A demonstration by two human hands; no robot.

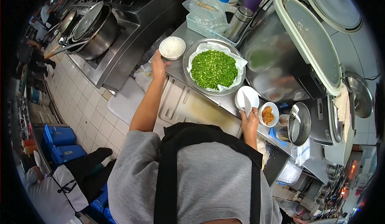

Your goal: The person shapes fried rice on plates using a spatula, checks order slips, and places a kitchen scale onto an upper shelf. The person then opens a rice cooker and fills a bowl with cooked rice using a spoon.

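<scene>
A small white bowl of rice (172, 47) is at the counter's left corner. My left hand (159, 67) is closed at its near side, with fingers against the rim and part of the grip hidden. My right hand (250, 122) is closed on a white soup spoon (246, 103), which lies over a second white bowl (240, 97). Between my hands, a round metal tray (187, 71) lined with white paper holds chopped green onion (214, 70). Just right of my right hand sits a small white bowl of orange-brown food pieces (267, 114).
A large rice container (264, 51) with its lid raised stands behind. Tall bottles (239, 23) and a plastic bag (205, 13) are at the back. Metal bowls (300, 124) are at right. The stove with pots (98, 39) stands left; a person in a white apron (70, 186) is lower left.
</scene>
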